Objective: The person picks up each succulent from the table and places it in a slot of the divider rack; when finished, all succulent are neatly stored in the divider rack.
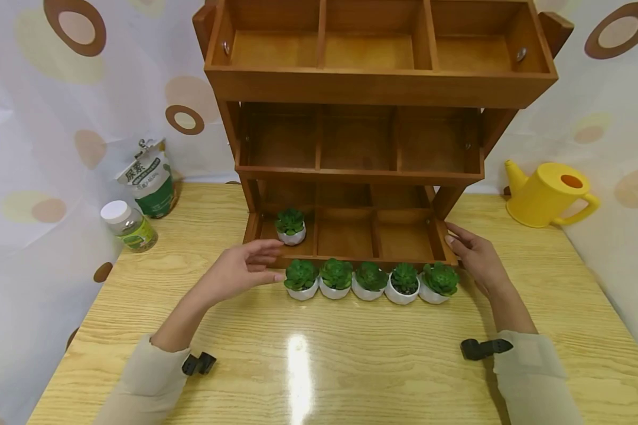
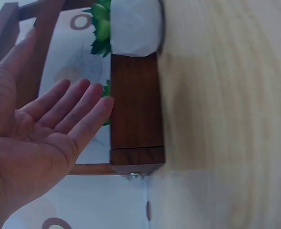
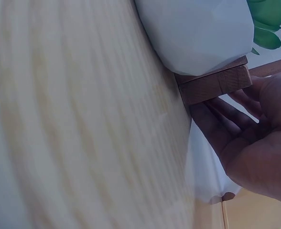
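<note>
A three-tier brown wooden plant rack (image 1: 345,87) stands at the back of the table. One potted succulent (image 1: 291,235) sits in the bottom tier's left compartment. Several more potted succulents (image 1: 369,287) in white pots line up along the front of that tier. My left hand (image 1: 239,268) hovers at the tier's left front corner, fingers extended and palm bare in the left wrist view, close to the nearest pots and holding nothing. At the other end, my right hand (image 1: 478,260) grips the tier's right side wall, thumb at its top edge and fingers along the outside.
To the left stand a white-capped jar (image 1: 130,227) and a green and white pouch (image 1: 151,183) with a clip. A yellow watering can (image 1: 547,195) stands at the back right. Patterned cloth (image 1: 26,165) hangs behind the wooden table (image 1: 383,366).
</note>
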`<state>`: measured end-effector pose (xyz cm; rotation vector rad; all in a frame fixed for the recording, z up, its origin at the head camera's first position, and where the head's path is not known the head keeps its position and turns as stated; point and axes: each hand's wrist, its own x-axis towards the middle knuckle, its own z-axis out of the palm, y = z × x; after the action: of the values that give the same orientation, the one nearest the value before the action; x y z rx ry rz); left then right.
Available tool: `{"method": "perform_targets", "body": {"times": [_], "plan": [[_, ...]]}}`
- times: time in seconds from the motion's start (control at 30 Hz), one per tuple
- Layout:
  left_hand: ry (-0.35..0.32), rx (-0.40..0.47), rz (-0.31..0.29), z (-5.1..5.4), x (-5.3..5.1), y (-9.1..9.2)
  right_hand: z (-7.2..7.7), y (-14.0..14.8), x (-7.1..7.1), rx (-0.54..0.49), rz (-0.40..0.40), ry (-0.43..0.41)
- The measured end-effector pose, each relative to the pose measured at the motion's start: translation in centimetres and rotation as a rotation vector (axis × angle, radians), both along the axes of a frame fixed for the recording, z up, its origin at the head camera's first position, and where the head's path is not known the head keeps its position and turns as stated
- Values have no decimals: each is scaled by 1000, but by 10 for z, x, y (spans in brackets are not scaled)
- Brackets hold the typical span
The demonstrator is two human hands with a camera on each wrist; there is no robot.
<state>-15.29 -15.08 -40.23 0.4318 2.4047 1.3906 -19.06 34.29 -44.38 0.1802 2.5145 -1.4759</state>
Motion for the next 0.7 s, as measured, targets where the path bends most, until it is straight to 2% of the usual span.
{"method": "perform_targets", "body": {"times": [0.13,0.27,0.47,0.7], "plan": [[-69,25,-54,-10,1,-2,0,1,0,-2,-2,1],[-92,32,-78,-16,2,-4,-1,1,-1,-9,0,1],[-89,43,-105,-22,2,-3,0,0,-1,-26,-4,-19],[-87,-5,-122,-25,-1,3,-1,1,-1,-26,1,-19]]}}
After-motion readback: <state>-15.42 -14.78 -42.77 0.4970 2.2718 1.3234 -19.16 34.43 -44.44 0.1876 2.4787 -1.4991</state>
